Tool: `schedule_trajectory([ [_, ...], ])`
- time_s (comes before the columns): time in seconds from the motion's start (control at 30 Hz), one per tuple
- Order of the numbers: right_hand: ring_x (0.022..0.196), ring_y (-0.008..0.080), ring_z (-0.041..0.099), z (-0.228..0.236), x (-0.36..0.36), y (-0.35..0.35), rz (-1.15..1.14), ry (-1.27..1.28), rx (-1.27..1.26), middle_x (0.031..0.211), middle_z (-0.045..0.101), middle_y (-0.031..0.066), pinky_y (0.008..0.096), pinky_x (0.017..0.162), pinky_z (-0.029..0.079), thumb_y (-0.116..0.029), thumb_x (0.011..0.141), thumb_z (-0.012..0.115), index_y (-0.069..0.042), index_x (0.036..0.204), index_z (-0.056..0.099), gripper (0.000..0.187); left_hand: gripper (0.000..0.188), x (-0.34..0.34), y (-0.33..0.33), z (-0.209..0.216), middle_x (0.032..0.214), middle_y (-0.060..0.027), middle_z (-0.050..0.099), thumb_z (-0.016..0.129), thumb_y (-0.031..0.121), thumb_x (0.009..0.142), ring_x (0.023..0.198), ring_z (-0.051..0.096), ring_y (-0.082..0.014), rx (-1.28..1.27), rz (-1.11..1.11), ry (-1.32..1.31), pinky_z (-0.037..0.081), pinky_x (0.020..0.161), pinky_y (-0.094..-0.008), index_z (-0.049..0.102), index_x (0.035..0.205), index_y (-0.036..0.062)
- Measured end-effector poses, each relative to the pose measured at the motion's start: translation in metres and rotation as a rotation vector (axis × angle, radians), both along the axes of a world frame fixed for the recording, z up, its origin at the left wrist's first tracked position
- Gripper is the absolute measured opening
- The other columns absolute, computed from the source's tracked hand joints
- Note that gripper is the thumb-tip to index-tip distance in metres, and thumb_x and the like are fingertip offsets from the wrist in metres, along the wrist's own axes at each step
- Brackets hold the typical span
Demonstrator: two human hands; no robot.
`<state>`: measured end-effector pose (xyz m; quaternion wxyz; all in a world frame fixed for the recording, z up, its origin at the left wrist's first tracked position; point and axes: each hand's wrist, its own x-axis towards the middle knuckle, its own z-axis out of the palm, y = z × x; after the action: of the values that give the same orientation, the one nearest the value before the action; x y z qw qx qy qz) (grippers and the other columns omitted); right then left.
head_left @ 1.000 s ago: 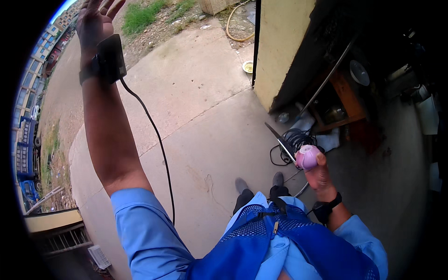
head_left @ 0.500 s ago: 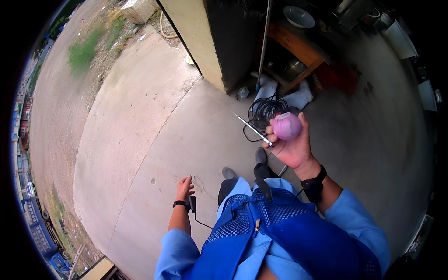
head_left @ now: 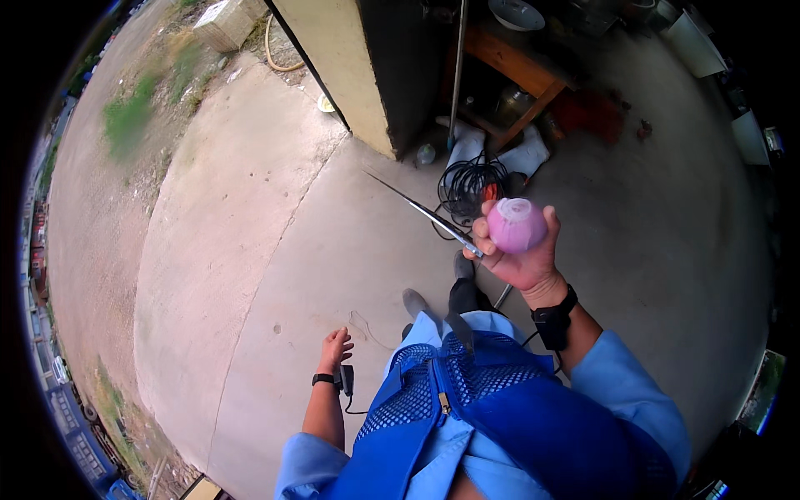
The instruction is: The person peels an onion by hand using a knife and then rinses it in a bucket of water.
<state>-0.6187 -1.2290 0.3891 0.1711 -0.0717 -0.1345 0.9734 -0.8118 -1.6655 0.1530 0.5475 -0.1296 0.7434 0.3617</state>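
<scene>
My right hand (head_left: 533, 268) is raised in front of me, with its fingers closed round a peeled purple onion (head_left: 517, 227). The same hand also grips a long, thin metal knife (head_left: 435, 220), seen nearly edge-on, its point toward the far left. The onion's pale end faces up. Lower down at the left, my left hand (head_left: 335, 345) hangs beside me with fingers loosely bent and apart, and nothing shows in it.
Beyond the knife lies a coil of black cable (head_left: 473, 187) beside pale boots (head_left: 527, 154). A wooden table (head_left: 508, 62) with a bowl (head_left: 517, 14) stands behind them. A wall corner (head_left: 342, 71) rises at the centre back. A clear bottle (head_left: 426, 153) stands near it.
The onion has turned, so its pale end now shows on top. The knife has swung and shows more of its length. My left hand stays low beside me.
</scene>
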Motion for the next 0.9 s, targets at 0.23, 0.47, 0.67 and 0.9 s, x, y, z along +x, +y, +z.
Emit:
schedule_trajectory([
  [0.23, 0.098, 0.0240, 0.066, 0.015, -0.048, -0.002, 0.151, -0.128, 0.442, 0.111, 0.065, 0.0170, 0.0348, 0.088, 0.054, -0.070, 0.068, 0.076, -0.002, 0.130, 0.054, 0.094, 0.064, -0.051, 0.158, 0.134, 0.138, -0.0180, 0.054, 0.060, 0.041, 0.096, 0.122, 0.057, -0.0266, 0.564, -0.060, 0.204, 0.047, 0.099, -0.0382, 0.045, 0.142, -0.0008],
  [0.47, 0.104, 0.0223, 0.066, 0.012, -0.112, 0.003, 0.311, -0.129, 0.575, 0.114, 0.065, 0.0156, 0.0346, 0.093, 0.053, -0.063, 0.067, 0.079, -0.001, 0.131, 0.054, 0.092, 0.107, -0.024, 0.247, 0.178, 0.141, -0.0160, 0.051, 0.070, 0.071, 0.077, 0.134, 0.047, -0.0266, 1.156, 0.143, -0.147, 0.037, 0.112, -0.0431, 0.033, 0.150, 0.0009],
  [0.67, 0.111, 0.0216, 0.063, -0.001, -0.171, -0.018, 0.440, -0.203, 0.761, 0.126, 0.061, 0.0158, 0.0336, 0.097, 0.050, -0.055, 0.065, 0.080, 0.001, 0.130, 0.057, 0.088, 0.055, -0.070, 0.257, 0.187, 0.123, -0.0136, 0.061, 0.051, 0.046, 0.102, 0.115, 0.059, -0.0234, 1.192, 0.519, -0.316, 0.046, 0.101, -0.0388, 0.049, 0.133, 0.0008],
  [0.9, 0.119, 0.0206, 0.057, -0.006, -0.270, -0.089, 0.419, -0.198, 0.793, 0.136, 0.054, 0.0145, 0.0333, 0.101, 0.048, -0.037, 0.065, 0.090, 0.000, 0.130, 0.057, 0.081, 0.019, -0.180, 0.206, 0.177, 0.098, -0.0176, 0.064, 0.041, 0.013, 0.098, 0.094, 0.066, -0.0274, 1.208, 0.713, -0.141, 0.055, 0.086, -0.0415, 0.053, 0.104, 0.0006],
])
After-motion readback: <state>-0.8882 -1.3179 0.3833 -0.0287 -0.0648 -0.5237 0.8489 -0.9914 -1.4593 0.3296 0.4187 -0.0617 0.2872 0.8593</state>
